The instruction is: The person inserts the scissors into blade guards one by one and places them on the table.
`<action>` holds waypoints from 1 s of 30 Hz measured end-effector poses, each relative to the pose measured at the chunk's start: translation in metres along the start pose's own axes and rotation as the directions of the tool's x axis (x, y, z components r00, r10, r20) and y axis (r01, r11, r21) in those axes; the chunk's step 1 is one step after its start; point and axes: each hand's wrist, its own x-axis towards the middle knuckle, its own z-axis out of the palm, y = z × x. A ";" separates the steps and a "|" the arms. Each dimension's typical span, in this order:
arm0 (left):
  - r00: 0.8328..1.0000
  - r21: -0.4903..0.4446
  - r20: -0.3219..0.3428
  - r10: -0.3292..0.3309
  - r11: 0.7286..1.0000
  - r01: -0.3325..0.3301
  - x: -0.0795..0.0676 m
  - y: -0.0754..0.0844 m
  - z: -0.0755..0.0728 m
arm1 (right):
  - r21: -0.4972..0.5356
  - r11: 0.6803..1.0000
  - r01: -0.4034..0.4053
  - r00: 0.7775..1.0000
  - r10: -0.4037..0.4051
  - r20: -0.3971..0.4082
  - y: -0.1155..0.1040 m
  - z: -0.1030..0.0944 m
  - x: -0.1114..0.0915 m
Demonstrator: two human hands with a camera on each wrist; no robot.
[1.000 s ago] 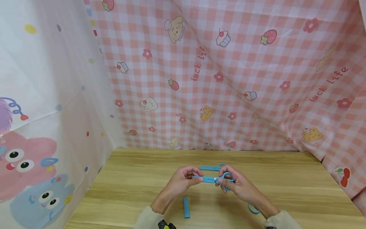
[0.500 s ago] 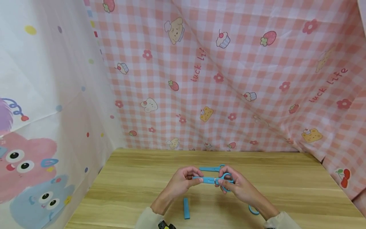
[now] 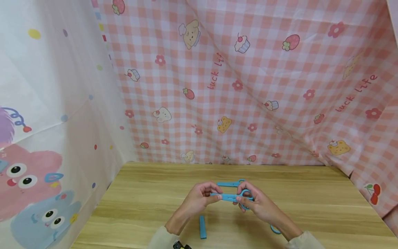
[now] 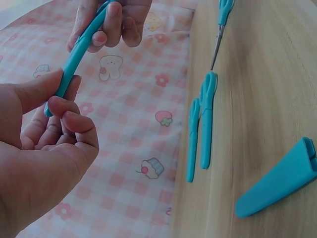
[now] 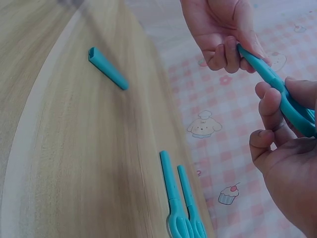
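fingers (image 4: pixel 81 125) pinch scissors (image 5: pixel 293 114) — seemingly sheathed

left hand (image 3: pixel 198 199): pinching | right hand (image 3: pixel 258 204): pinching | hands: near, apart | forearms (image 3: pixel 179 220): angled inward

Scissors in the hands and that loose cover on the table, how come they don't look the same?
The held scissors have finger loops; the loose cover has none. The left hand and right hand hold the scissors up, while the cover lies on the table. The scissors' blades are tucked inside a sleeve; the loose cover shows an open end. Both are blue.
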 end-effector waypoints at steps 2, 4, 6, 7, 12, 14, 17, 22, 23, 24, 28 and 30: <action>1.000 -0.002 -0.004 -0.002 1.000 0.002 0.000 0.000 0.000 | 0.002 1.000 -0.005 1.000 0.005 -0.001 0.000 0.000 0.000; 1.000 -0.004 -0.002 0.000 1.000 0.000 0.000 0.000 0.000 | 0.005 1.000 -0.002 1.000 0.002 0.002 0.000 0.000 0.000; 1.000 -0.006 0.001 0.003 1.000 -0.003 0.000 0.000 0.000 | 0.008 1.000 0.000 1.000 0.000 0.001 0.000 0.000 0.000; 1.000 -0.009 0.003 0.004 1.000 -0.004 0.000 -0.001 0.000 | 0.009 1.000 0.002 1.000 -0.002 0.002 0.000 0.000 0.000; 1.000 -0.006 0.000 -0.005 1.000 0.005 0.001 -0.002 0.001 | 0.002 1.000 0.021 1.000 -0.021 0.003 0.000 0.000 0.000; 1.000 -0.005 -0.001 -0.008 1.000 0.008 0.001 -0.002 0.001 | 0.002 1.000 0.028 1.000 -0.028 0.004 0.000 0.000 -0.001; 1.000 -0.004 -0.002 -0.008 1.000 0.008 0.001 -0.003 0.001 | -0.002 1.000 0.029 1.000 -0.029 0.002 0.000 -0.001 -0.001; 1.000 0.004 -0.005 -0.016 1.000 0.016 0.002 -0.005 0.002 | -0.008 1.000 0.008 1.000 -0.008 -0.001 0.002 -0.001 -0.002; 1.000 0.006 -0.006 -0.019 1.000 0.019 0.002 -0.006 0.003 | -0.007 1.000 0.002 1.000 -0.002 0.000 0.002 -0.001 -0.002; 1.000 0.008 -0.006 -0.019 1.000 0.019 0.002 -0.006 0.003 | -0.008 1.000 -0.006 1.000 0.006 0.001 0.003 -0.001 -0.002; 1.000 0.019 -0.009 -0.023 1.000 0.023 0.003 -0.006 0.003 | -0.018 1.000 -0.011 1.000 0.011 0.007 0.004 -0.002 -0.002; 1.000 0.023 -0.010 -0.024 0.999 0.024 0.003 -0.006 0.004 | -0.021 1.000 0.004 1.000 -0.004 0.012 0.004 -0.002 -0.003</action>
